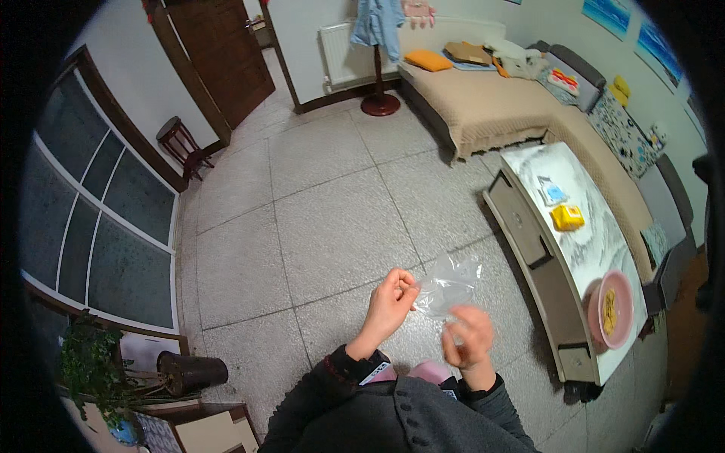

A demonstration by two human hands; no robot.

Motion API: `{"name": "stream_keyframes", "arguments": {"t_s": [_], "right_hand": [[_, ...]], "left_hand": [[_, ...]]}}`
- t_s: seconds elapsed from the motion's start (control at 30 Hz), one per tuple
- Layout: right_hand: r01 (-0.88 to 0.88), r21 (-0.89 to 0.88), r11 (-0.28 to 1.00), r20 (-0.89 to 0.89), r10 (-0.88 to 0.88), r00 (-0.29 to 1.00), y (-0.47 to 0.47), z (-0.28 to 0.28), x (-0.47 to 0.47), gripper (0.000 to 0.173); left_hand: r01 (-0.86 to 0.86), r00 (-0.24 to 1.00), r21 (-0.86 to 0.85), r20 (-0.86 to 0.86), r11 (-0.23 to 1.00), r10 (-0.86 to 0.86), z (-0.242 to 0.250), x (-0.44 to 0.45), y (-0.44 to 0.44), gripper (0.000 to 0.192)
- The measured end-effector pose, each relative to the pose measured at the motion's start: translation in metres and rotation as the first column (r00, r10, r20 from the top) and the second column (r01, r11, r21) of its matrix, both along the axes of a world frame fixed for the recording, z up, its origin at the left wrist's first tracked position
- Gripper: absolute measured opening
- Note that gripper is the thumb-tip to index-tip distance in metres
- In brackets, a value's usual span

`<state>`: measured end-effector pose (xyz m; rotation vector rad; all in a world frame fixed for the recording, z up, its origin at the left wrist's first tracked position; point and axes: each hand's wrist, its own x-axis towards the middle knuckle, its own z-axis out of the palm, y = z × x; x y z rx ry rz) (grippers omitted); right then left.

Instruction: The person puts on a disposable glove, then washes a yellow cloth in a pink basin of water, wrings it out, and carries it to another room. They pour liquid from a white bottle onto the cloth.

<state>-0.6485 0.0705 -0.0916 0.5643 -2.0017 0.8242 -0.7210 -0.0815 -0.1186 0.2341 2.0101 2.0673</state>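
Observation:
A thin clear plastic bag or film (450, 283) hangs in front of me above the tiled floor. My left hand (392, 303) pinches its left edge between thumb and fingers. Close below its lower right side is my right hand (471, 337), blurred, with its fingers curled and apart. Whether the right fingertips touch the plastic cannot be made out; nothing is visibly held in them. To the right, a pink plastic bowl (622, 308) with yellowish food (609, 311) in it stands on a marble-patterned coffee table (603, 249).
On the table lie a yellow packet (567, 217) and a clear packet with a blue label (550, 191). A sofa (493, 110) with cushions runs behind it. A coat stand (379, 85) is at the back. Potted plants (93, 357) and a tipped dark pot (192, 374) are at lower left.

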Motion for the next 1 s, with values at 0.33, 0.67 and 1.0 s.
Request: {"name": "stream_keyframes", "arguments": {"t_s": [0.33, 0.67, 1.0], "right_hand": [[-0.146, 0.236, 0.961, 0.537, -0.004, 0.844, -0.067, -0.043, -0.163, 0.013], [-0.168, 0.085, 0.982, 0.802, 0.032, 0.596, -0.102, -0.087, -0.426, 0.041], [-0.26, -0.336, 0.905, 0.821, 0.417, 0.391, -0.197, -0.083, -0.63, 0.051]], "left_hand": [[-0.192, 0.955, -0.187, -0.262, 0.963, 0.139, 0.005, -0.109, -0.055, 0.008], [-0.121, 0.771, -0.701, -0.512, 0.703, -0.378, -0.001, -0.297, -0.07, 0.008], [-0.324, 0.741, -0.565, -0.65, 0.759, -0.167, 0.012, -0.474, -0.133, 0.011]]}}
